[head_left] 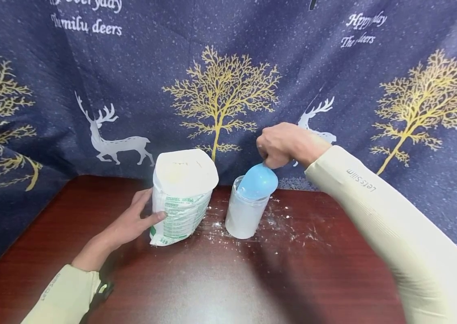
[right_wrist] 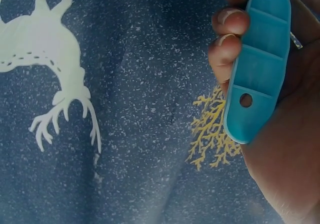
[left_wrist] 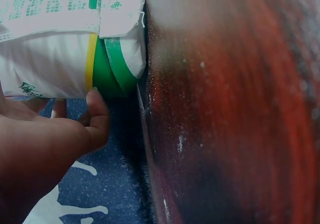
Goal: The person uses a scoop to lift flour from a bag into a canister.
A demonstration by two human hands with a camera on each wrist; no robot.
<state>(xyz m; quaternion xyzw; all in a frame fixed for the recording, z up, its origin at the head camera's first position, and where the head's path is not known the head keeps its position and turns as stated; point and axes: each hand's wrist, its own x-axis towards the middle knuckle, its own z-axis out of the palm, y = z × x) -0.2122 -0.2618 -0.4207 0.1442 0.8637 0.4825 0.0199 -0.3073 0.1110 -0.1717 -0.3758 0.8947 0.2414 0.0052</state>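
Note:
A blue scoop [head_left: 258, 182] is tilted at the mouth of a clear jar [head_left: 245, 215] with white powder inside. My right hand [head_left: 284, 143] grips its handle from above; in the right wrist view the fingers curl round the ribbed blue handle [right_wrist: 260, 59]. Left of the jar stands an opened white bag [head_left: 183, 211] with green print, white powder showing at its top. My left hand [head_left: 131, 220] rests against the bag's left side with thumb and fingers spread. In the left wrist view its fingertips touch the bag [left_wrist: 55, 59] near a green band.
White powder [head_left: 218, 224] is scattered on the dark red-brown table [head_left: 196, 283] around the jar. Right behind the table hangs a blue cloth [head_left: 151, 67] with printed deer and golden trees.

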